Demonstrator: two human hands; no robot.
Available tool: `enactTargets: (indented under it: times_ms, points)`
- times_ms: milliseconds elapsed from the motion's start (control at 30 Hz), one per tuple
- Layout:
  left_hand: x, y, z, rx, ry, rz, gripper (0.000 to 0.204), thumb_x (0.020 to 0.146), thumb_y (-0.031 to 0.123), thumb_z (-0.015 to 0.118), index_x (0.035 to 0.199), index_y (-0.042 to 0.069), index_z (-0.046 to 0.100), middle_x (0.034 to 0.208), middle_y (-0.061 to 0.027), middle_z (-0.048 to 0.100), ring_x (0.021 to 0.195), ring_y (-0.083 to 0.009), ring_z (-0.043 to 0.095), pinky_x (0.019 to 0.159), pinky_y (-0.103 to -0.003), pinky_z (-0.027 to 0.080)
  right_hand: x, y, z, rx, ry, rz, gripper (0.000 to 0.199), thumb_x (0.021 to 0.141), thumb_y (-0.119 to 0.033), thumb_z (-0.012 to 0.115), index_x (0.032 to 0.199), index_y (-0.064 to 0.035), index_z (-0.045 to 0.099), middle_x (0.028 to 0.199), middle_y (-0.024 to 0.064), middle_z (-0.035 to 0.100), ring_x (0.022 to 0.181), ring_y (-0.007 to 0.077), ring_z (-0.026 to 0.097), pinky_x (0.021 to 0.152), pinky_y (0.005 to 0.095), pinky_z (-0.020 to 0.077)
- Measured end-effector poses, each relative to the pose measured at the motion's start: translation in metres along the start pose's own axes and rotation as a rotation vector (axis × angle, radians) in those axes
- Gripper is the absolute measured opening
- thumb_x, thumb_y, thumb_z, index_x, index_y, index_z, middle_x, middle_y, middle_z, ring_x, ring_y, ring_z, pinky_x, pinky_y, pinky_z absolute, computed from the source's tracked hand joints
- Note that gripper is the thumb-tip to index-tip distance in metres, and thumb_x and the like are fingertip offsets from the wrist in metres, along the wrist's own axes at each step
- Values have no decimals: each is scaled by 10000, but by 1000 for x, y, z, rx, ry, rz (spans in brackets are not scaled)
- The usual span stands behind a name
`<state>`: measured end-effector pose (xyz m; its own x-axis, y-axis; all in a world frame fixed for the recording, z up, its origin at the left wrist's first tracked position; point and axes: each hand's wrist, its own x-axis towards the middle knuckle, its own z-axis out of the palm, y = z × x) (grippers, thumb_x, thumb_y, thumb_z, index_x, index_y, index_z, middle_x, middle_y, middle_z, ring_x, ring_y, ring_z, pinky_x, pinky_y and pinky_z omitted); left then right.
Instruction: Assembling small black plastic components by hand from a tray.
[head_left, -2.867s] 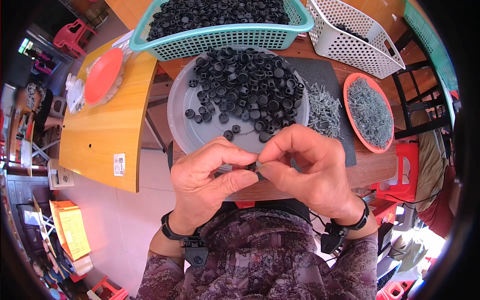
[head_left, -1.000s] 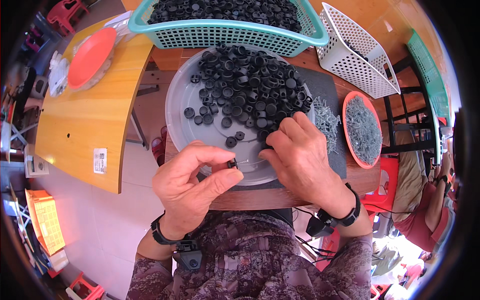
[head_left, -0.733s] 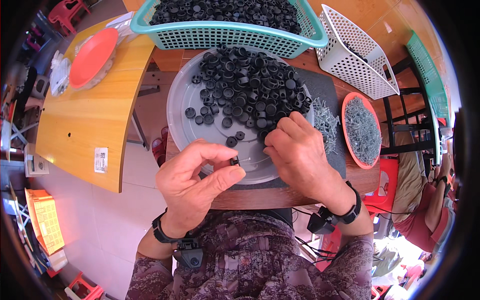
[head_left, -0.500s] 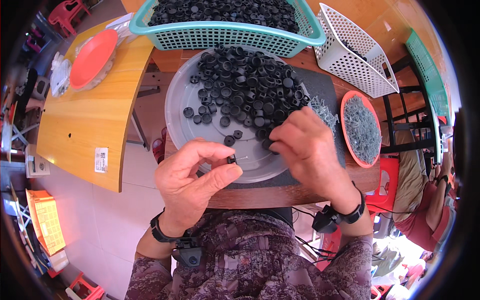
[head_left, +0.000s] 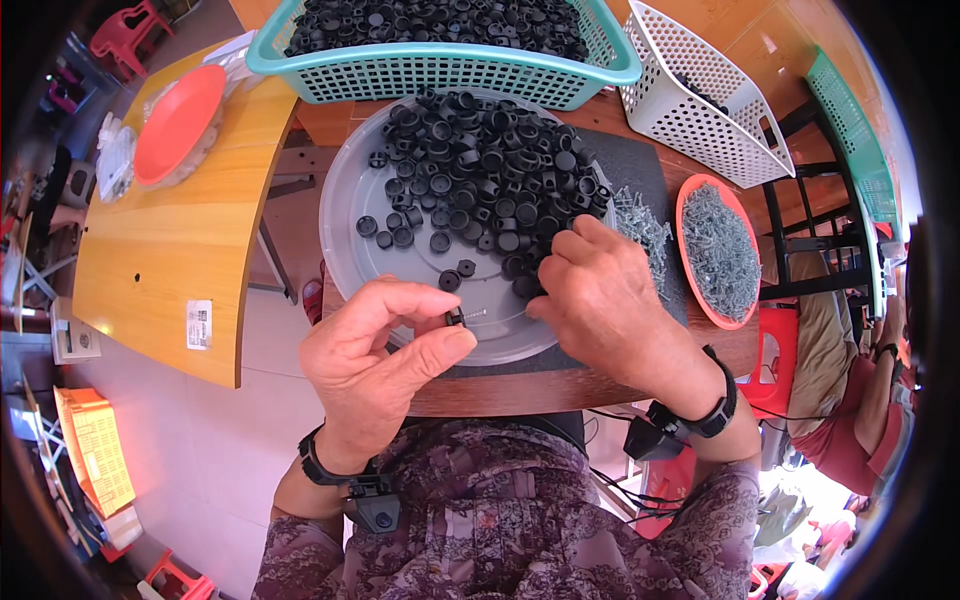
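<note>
My left hand (head_left: 385, 350) pinches a small round black plastic part (head_left: 456, 317) between thumb and forefinger, over the near side of a translucent round tray (head_left: 340, 215). A thin screw (head_left: 475, 313) points rightward from that part. To the right, my right hand (head_left: 610, 300) is curled with its fingertips pressed together at the tray's right side; whatever they hold is hidden. Many black round parts (head_left: 480, 170) are heaped in the far half of the tray, with a few loose ones between my hands. Loose screws (head_left: 642, 235) lie on a dark mat just beyond my right hand.
A red bowl of screws (head_left: 720, 255) stands at the right. Behind the tray are a teal basket (head_left: 440, 75) full of black parts and a white perforated basket (head_left: 700, 120). A yellow table (head_left: 170, 250) with a red dish (head_left: 180, 125) is on the left. Another person (head_left: 860, 420) sits far right.
My right hand has moved slightly and its fingers are curled more tightly. My left hand keeps its pinch on the black part. The whole view has shifted a little.
</note>
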<state>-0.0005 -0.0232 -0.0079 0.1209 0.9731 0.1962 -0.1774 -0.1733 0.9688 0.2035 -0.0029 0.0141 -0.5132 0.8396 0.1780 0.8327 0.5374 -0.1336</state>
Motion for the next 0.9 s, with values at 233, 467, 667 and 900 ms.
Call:
enactTargets:
  times_ms: [233,467,667,900]
  points:
    - [-1,2,-4,-45,11,-90,230,735,19,729,921,-43,610,855,-60,613,762,-96,573,673,-212,472,-7,-7,-9,202,84,27,238,578,-47,728,739,-17,556,709,83,518,711,267,491,597,360,421]
    - [1,4,8,-157,81,-81,257,732,4,715,926,-50,556,854,-104,620,760,-169,624,709,-263,508,-8,-24,-12,726,128,126,192,678,5,668,830,-14,553,781,103,569,682,237,564,575,311,442]
    - [4,6,15,-218,22,-7,266,745,12,706,942,-48,538,862,-122,623,788,-168,615,743,-274,499,-11,-27,-6,1149,67,241,235,721,-5,679,936,-6,586,775,48,596,702,110,588,605,246,453]
    - [2,9,17,-290,12,-91,269,757,32,702,950,-53,534,854,-120,619,774,-154,605,711,-256,493,-13,-28,-11,1598,5,469,202,770,6,671,962,8,607,865,31,630,789,74,584,688,205,475]
